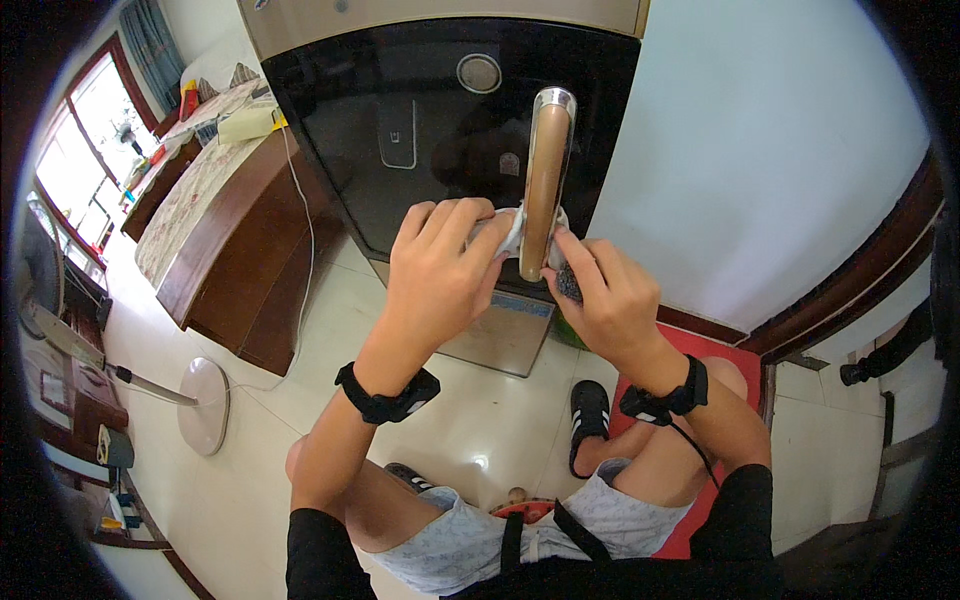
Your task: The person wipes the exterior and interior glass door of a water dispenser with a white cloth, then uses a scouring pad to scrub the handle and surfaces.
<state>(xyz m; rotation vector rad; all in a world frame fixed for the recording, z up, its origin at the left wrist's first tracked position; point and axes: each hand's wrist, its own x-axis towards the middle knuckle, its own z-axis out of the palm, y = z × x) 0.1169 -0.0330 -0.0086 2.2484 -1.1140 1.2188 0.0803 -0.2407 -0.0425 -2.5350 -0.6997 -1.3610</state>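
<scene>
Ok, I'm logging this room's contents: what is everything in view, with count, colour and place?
panel: one, black, top centre
handle: one, tan, on panel
disc: one, silver, on panel
cloth: one, white, at handle
sponge-like piece: one, dark grey, beside handle
wooden furniture: at least two, brown, left
cord: one, white, beside furniture
fan: one, beige, far left
window: one, brown-framed, far left
curtain: one, blue-grey, upper left
clutter: several, mixed, far left, unclear
wall: one, pale blue, right
mat: one, red, lower right
floor: one, cream, below
sandals: two, black and white, below
shorts: one, grey, bottom
sleeves: two, black, bottom
wristbands: two, black, wrists
left hand: one, bare, on cloth
right hand: one, bare, at handle
</scene>
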